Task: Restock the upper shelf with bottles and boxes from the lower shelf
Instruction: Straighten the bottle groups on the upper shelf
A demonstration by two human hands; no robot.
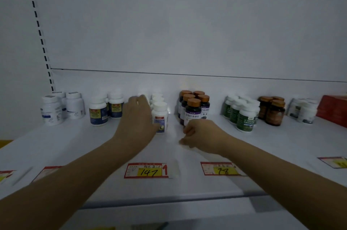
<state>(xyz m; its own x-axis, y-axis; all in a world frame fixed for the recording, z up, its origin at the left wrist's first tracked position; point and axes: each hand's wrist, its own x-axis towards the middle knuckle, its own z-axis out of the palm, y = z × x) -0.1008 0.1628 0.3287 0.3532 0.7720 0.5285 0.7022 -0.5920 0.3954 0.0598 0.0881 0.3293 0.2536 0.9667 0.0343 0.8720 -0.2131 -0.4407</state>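
On the white shelf [105, 147], supplement bottles stand in short rows. My left hand [138, 117] lies back-up over the left side of a row of white-capped bottles [160, 115], its thumb against the front one. What is under the palm is hidden. My right hand [201, 135] rests loosely curled on the shelf, just in front of the purple-label bottles with copper caps [193, 109], with nothing visible in it.
Further rows: white bottles [51, 109] at far left, blue-label bottles [98, 111], green-label bottles [244, 115], brown bottles [275, 111], clear jars [305, 111], and red boxes [334, 109] at far right. Price tags [148, 170] lie along the front edge. A slotted upright [40, 34] runs up the left.
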